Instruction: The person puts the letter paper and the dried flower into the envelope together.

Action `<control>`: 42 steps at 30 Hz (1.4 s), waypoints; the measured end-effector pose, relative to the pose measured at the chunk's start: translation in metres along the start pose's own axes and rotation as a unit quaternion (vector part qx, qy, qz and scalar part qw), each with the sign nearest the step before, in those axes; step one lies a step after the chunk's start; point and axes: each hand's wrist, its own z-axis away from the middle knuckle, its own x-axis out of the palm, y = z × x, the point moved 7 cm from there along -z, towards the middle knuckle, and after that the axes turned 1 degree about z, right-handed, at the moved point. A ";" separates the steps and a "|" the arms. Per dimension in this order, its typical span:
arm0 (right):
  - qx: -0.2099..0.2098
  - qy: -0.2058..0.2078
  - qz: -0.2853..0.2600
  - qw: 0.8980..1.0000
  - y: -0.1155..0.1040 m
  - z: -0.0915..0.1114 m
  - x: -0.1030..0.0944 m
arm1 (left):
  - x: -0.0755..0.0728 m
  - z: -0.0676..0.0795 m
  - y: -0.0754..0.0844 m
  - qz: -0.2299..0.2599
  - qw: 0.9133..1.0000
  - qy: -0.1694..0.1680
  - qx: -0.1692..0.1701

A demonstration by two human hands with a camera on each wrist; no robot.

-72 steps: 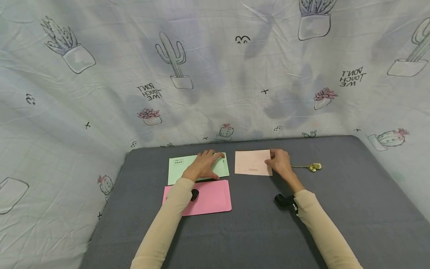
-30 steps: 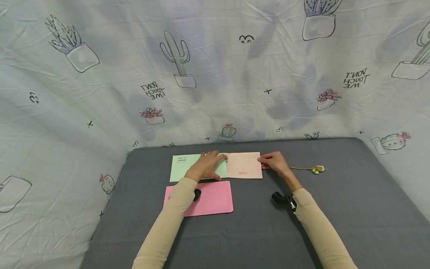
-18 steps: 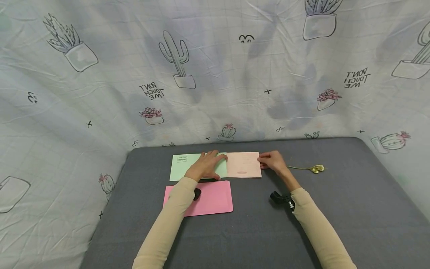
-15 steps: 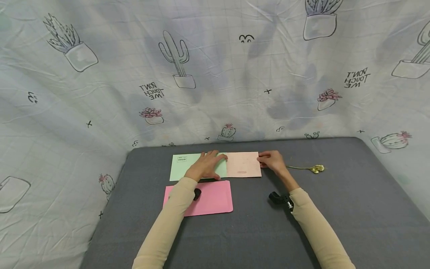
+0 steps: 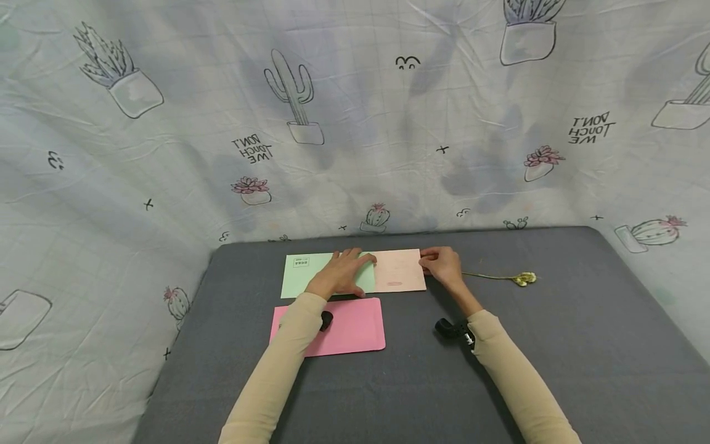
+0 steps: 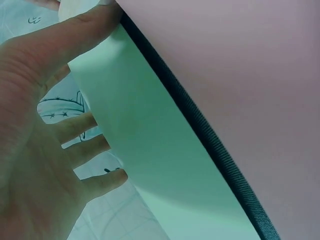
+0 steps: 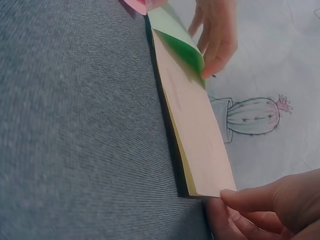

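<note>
A light green envelope (image 5: 305,274) lies at the table's far side. My left hand (image 5: 339,274) spans its right end and holds it by the edges, thumb at the near edge and fingers at the far edge. In the right wrist view the envelope's mouth (image 7: 187,55) gapes, darker green inside. A peach card (image 5: 396,271) runs into that mouth; its left part is hidden in the envelope. My right hand (image 5: 444,266) pinches the card's right edge between thumb and fingers.
A pink envelope (image 5: 355,327) lies just nearer than the green one, partly under my left forearm. Right of my right hand is a yellow flower (image 5: 523,279) on a thin stem. The grey table (image 5: 399,394) meets a cactus-print cloth (image 5: 344,172) behind.
The peach card, first apart from the green envelope, has moved left into its mouth and now reaches further in. My right hand has moved left with it; my left hand stays in place.
</note>
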 end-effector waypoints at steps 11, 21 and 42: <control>0.013 -0.039 -0.022 0.999 -0.002 -0.002 0.013 | -0.001 0.001 -0.001 0.002 1.000 -0.001 -0.002; -0.001 -0.064 -0.011 0.998 -0.009 0.002 0.021 | 0.002 0.000 -0.001 0.006 1.000 0.002 0.002; 0.013 -0.131 -0.013 0.991 -0.016 0.008 0.039 | 0.002 -0.002 0.000 -0.004 1.000 0.005 -0.002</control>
